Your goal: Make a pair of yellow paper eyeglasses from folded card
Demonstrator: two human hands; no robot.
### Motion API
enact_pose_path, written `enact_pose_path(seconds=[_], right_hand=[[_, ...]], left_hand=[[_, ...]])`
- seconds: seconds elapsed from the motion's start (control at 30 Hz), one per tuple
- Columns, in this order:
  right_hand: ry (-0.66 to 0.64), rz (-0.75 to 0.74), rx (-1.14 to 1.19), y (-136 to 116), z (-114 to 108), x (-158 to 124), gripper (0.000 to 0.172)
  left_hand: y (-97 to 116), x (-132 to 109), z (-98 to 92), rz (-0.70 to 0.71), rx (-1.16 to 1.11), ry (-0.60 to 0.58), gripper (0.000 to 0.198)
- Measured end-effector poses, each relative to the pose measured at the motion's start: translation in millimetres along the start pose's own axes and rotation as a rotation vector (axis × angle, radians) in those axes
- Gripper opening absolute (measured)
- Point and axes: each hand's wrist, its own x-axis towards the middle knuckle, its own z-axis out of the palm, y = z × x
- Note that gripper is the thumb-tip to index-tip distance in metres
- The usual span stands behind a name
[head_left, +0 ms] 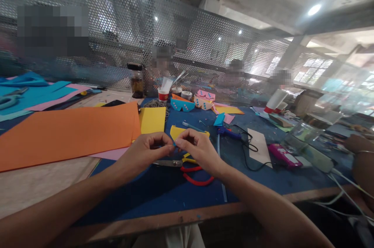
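Note:
Both hands meet fingertip to fingertip above the blue mat (122,201). My left hand (150,148) and my right hand (198,146) pinch a tiny blue piece (174,144) between them; its shape is too small to tell. Just behind the fingers lies a folded yellow paper piece (176,131). Under my right hand is a pair of scissors with red handles (198,182), its blades pointing left. A large orange sheet (70,131) lies beside my left hand, with a yellow sheet (153,119) at its right edge.
Paper glasses shapes (182,104) and a red cup (163,94) stand at the back. A blue glue gun (230,133) with a black cord, a white card (259,146), a purple packet (284,156) and a jar (304,131) are on the right. Another person's hand (360,143) is far right.

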Motion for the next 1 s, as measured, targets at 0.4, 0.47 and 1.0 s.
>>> enact_pose_path(seconds=[0.4,0.47,1.0], right_hand=[[0.018,0.005,-0.016,0.2,-1.8,-0.2,0.033],[0.019,-0.002,-0.016,1.5,-2.0,0.1,0.028],[-0.048,-0.107,-0.169,5.9,-5.9,4.1,0.031]], left_hand=[[1.9,0.8,0.8,-0.031,-0.056,0.017,0.039],[2.6,0.9,0.0,-0.025,-0.068,0.016,0.041],[-5.8,2.8,-5.0,-0.116,-0.153,-0.059,0.039]])
